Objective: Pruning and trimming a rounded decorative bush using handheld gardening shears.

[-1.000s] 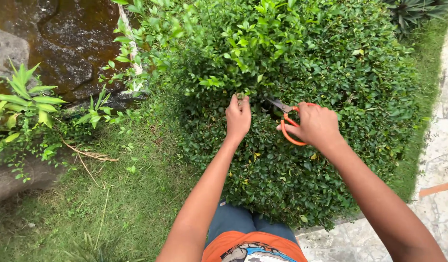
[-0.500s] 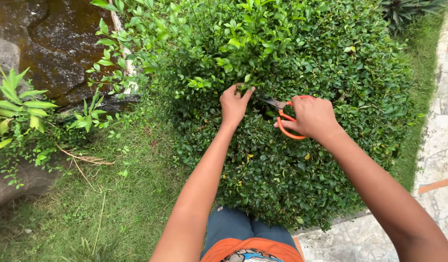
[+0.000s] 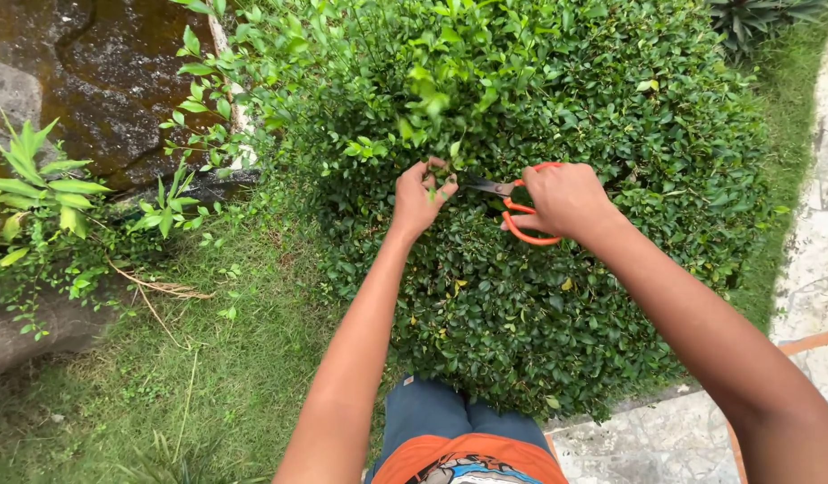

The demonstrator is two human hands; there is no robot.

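- Grass (image 3: 208, 358) lies left of a dense green bush (image 3: 566, 296).
- Left hand (image 3: 416, 199) pinches a leafy sprig (image 3: 432, 108) rising above its fingertips.
- Right hand (image 3: 564, 199), fingers curled through orange-handled scissors (image 3: 512, 199), points the blades at the left fingertips.

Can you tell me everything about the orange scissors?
The scissors have thin orange loop handles, plastic-looking, and short dark metal blades. The right hand grips the handles, fingers through the loops, hiding part of them. The blades point left, lying roughly level over the green bush, with their tips reaching the sprig that the left hand pinches. The blades look nearly closed.
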